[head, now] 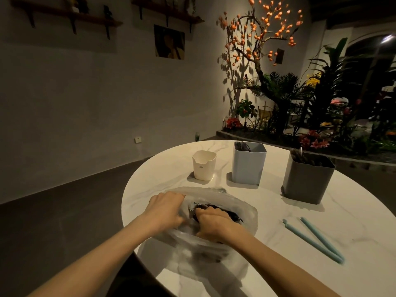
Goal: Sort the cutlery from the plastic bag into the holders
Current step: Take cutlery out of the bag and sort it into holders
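A clear plastic bag [240,207] lies on the white round table [267,211] in front of me, with dark cutlery [232,215] showing inside. My left hand [165,209] grips the bag's left rim and holds it apart. My right hand [214,224] is inside the bag's mouth, fingers curled over the dark cutlery. Three holders stand behind the bag: a small cream one [203,166], a taller light blue one [248,166] with dark pieces in it, and a grey one [307,179] with dark cutlery sticking out.
Two light blue sticks [317,241] lie on the table at the right. Beyond the table's far edge is a bed of plants and flowers [310,116]. The table's left edge drops to a dark floor [64,211].
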Available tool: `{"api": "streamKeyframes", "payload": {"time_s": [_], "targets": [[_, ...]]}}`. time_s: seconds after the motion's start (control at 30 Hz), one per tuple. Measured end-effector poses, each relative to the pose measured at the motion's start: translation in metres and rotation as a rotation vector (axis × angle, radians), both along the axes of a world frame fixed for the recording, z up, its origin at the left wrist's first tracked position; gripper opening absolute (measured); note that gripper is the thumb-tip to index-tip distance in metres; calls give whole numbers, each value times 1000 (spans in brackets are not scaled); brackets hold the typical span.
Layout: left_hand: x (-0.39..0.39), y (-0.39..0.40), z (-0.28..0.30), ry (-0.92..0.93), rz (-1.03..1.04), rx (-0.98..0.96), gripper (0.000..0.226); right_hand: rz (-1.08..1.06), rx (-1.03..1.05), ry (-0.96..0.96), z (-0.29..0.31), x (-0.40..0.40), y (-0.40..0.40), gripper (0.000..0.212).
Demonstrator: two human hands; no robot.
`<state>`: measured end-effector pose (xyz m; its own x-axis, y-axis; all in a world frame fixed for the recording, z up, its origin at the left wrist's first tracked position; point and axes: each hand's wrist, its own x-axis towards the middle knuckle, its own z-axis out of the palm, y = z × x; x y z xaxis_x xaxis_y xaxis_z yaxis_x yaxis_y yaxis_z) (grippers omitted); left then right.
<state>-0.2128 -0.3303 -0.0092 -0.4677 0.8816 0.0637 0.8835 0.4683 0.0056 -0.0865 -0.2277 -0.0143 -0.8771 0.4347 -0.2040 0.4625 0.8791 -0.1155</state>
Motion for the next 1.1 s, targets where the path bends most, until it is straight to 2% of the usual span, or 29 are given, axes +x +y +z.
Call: {"api": "streamKeyframes", "payload": {"time_s": [0.13, 0.27, 0.33, 0.43, 0.53, 0.6, 0.67, 0.73, 0.8, 0.87, 1.0, 1.1], "targets": [[5, 4, 0, 86, -44, -71, 61, 32, 41, 3, 9, 9, 0, 30], [4, 8, 5, -6, -135, -81, 82, 60, 30, -3, 16, 14, 1, 22], [5, 10, 7, -113, -195, -47, 77, 75, -16, 3, 19, 16, 3, 32], [8, 10, 10, -212, -212, -8, 52, 82, -56, 54, 21, 18, 7, 39], [9, 9, 12, -183, -160, 88, 34, 84, 9, 65, 25, 23, 10, 45], [5, 9, 11, -160, -129, 149, 30, 73, 43, 62, 26, 25, 11, 61], [1, 8, 12, -36, -110, 105, 31, 53, 34, 32, 23, 22, 11, 76], [0, 8, 11, 75, -113, -34, 50, 61, 94, 2, 16, 16, 8, 71], [3, 10, 7, 98, -105, -120, 64, 65, 159, -18, 8, 11, 5, 74], [6, 12, 6, 103, -110, -136, 62, 55, 178, 3, -1, 7, 4, 76], [5, 16, 7, 69, -141, -98, 58, 12, 164, 174, -10, 4, 4, 61], [1, 18, 6, 14, -159, -84, 60, 46, 209, 133, -2, 5, -2, 50]]}}
